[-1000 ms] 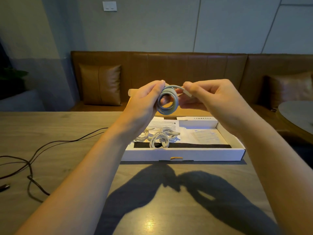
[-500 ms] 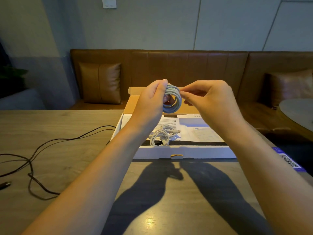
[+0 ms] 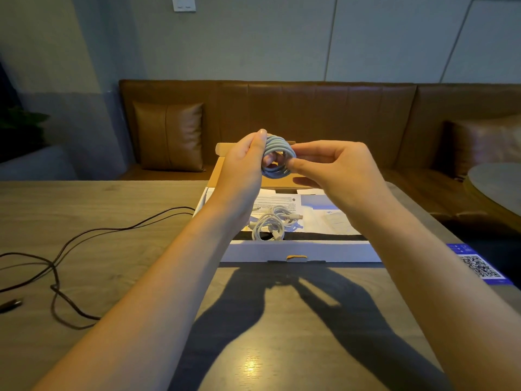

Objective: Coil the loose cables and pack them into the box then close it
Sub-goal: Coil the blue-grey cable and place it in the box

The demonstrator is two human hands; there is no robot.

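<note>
Two hands hold a coiled cable above an open box on a wooden table.

The table [image 3: 84, 221] carries the flat white box [image 3: 298, 251], its lid raised at the far side; inside lie papers [image 3: 277, 200] and coiled white cables [image 3: 272, 225]. A loose dark cable [image 3: 56, 266] trails over the table to the left, well apart from the box. Above the box, the left hand [image 3: 242, 167] grips the pale blue coil [image 3: 277, 156], fingers curled round it, while the right hand [image 3: 335, 167] pinches the coil's right edge.
</note>
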